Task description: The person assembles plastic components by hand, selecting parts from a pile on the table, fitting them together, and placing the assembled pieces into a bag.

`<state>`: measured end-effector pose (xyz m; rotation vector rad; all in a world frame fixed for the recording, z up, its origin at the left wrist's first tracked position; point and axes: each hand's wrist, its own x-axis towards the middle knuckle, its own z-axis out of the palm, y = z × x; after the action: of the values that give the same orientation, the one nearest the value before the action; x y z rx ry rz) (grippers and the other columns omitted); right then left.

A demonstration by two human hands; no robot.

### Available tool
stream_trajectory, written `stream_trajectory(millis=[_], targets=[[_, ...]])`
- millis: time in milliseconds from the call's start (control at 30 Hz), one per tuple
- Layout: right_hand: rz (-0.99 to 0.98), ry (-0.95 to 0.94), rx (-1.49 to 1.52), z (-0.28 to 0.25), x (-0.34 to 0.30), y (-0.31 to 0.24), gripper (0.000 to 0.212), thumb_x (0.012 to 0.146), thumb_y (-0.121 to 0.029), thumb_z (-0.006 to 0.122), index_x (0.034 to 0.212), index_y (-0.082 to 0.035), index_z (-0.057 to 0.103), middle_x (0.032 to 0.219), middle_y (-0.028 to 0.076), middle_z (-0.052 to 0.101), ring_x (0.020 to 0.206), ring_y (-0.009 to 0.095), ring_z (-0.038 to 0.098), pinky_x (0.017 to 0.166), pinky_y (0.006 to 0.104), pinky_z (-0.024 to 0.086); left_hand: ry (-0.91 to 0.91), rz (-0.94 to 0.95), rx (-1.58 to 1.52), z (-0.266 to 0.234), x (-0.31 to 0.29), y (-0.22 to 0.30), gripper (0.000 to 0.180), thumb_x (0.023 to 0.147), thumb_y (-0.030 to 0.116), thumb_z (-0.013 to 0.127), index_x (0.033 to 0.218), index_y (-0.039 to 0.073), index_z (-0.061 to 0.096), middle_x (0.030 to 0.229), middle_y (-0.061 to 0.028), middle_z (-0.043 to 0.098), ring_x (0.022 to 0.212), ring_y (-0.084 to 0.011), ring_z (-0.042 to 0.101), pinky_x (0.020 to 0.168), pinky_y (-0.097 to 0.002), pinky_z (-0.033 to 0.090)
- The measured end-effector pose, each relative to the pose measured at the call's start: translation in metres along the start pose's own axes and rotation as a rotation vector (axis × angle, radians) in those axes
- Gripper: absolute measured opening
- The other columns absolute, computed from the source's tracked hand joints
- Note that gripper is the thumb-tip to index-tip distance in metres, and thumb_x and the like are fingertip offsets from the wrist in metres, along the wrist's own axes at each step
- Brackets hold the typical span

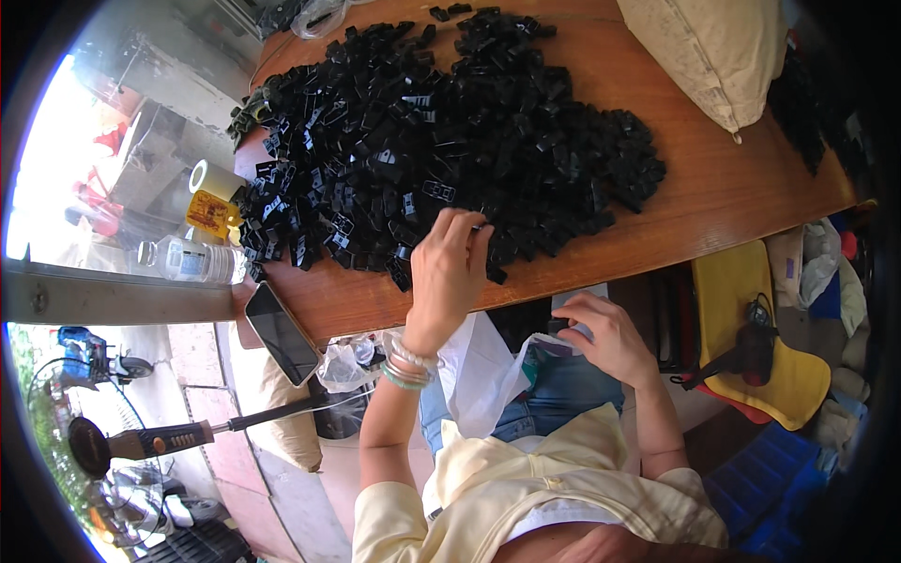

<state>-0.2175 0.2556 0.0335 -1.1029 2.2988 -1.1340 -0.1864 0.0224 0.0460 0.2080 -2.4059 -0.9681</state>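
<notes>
A large heap of small black plastic parts (375, 155) covers much of the brown wooden table (718, 202). My left hand (449, 263), with bracelets at the wrist, reaches to the heap's near edge. Its fingers are bent in a pinch against the parts, and what lies between them is hidden. Below the table edge, my right hand (610, 338) is closed, with a small black plastic part (559, 324) showing at its fingertips. It is beside a white plastic bag (474, 371) that lies over my lap, its mouth toward the table.
A smartphone (280, 333) leans at the table's left corner. Close by are a clear bottle (192, 260), a tape roll (214, 180) and a fan (155, 441). A beige sack (709, 56) sits far right; a yellow chair (765, 371) stands right.
</notes>
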Motion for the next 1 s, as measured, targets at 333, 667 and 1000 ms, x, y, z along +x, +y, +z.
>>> stream_trajectory(millis=[333,667,1000], targets=[[-0.088,0.667,-0.364,-0.008,0.052,0.029,0.022,0.078,0.004,0.063,0.099,-0.002,0.062,0.099,0.010,0.059,0.091,0.029,0.056,0.080,0.0388,0.045,-0.084,0.014,0.473,0.056,0.073,-0.018,0.027,0.080,0.024,0.070,0.070,0.001,0.061,0.083,-0.0132,0.060,0.069,-0.0322,0.062,0.061,-0.0409,0.048],[-0.070,0.581,-0.355,-0.017,0.042,0.057,0.030,0.072,-0.003,0.072,0.100,-0.003,0.060,0.102,0.009,0.057,0.096,0.030,0.053,0.084,0.0400,0.042,-0.058,-0.244,-0.222,0.018,0.050,0.002,0.014,0.082,0.000,0.066,0.093,-0.005,0.059,0.088,-0.0123,0.065,0.075,-0.0109,0.064,0.061,-0.0216,0.051],[-0.139,0.753,-0.062,-0.026,0.059,0.064,0.025,0.081,-0.003,0.065,0.105,-0.004,0.061,0.109,0.009,0.058,0.105,0.028,0.053,0.087,0.0380,0.042,-0.373,-0.406,-0.530,0.013,-0.025,0.024,0.035,0.081,0.001,0.070,0.114,-0.003,0.059,0.089,-0.0028,0.064,0.071,-0.0038,0.056,0.062,-0.0178,0.047]])
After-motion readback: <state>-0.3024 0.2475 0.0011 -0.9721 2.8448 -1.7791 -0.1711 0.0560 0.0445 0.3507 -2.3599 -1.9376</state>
